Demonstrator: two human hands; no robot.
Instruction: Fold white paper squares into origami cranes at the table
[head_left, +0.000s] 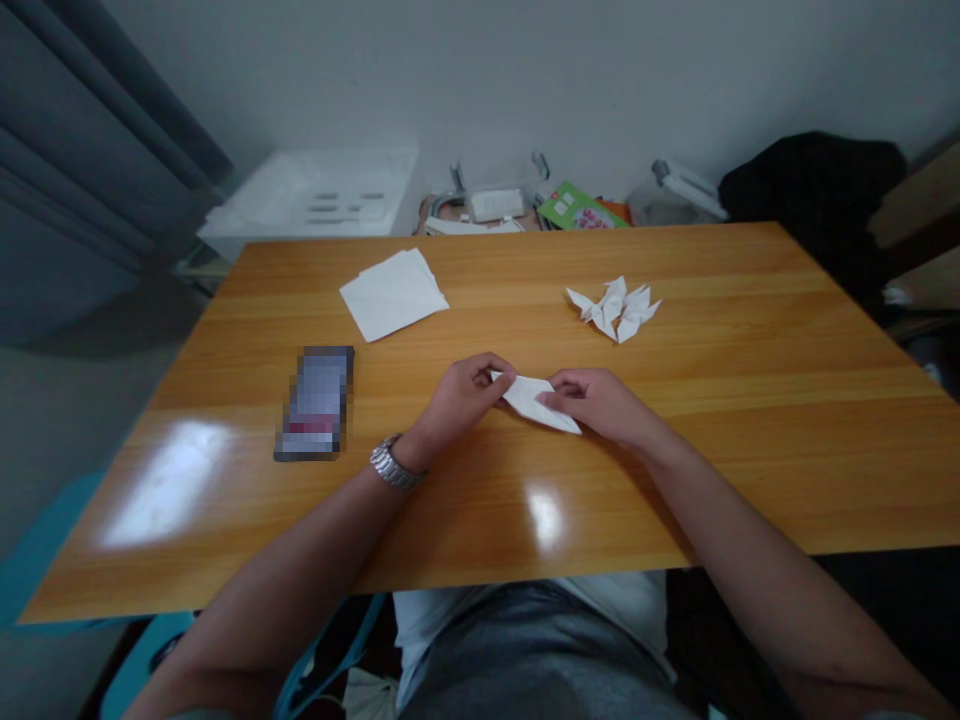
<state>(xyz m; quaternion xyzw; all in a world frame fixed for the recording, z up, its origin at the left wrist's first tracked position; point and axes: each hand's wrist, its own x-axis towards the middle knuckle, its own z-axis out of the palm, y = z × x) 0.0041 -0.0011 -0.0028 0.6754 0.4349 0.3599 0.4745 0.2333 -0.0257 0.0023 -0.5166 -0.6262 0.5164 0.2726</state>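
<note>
Grey clothing (pixel 532 655) is cropped; hands (pixel 463 392) partly hide paper (pixel 526 393).

The surroundings are dim and bluish, while the table (pixel 750 430) is the warmest, brightest part. A broad, hazy white glare (pixel 169 485) lies near its left edge, toward the near left corner, and a smaller bright spot (pixel 545 515) sits near the middle of the near edge. Soft shadows darken the wood beneath both forearms (pixel 322 550). Past the far right corner, a black heap (pixel 817 195) sinks into shade. Wide-angle distortion stretches the forearms and the near left corner. Creases in the folded paper (pixel 528 393) look faint; coarse pixel blocks mask the phone (pixel 315 405).
</note>
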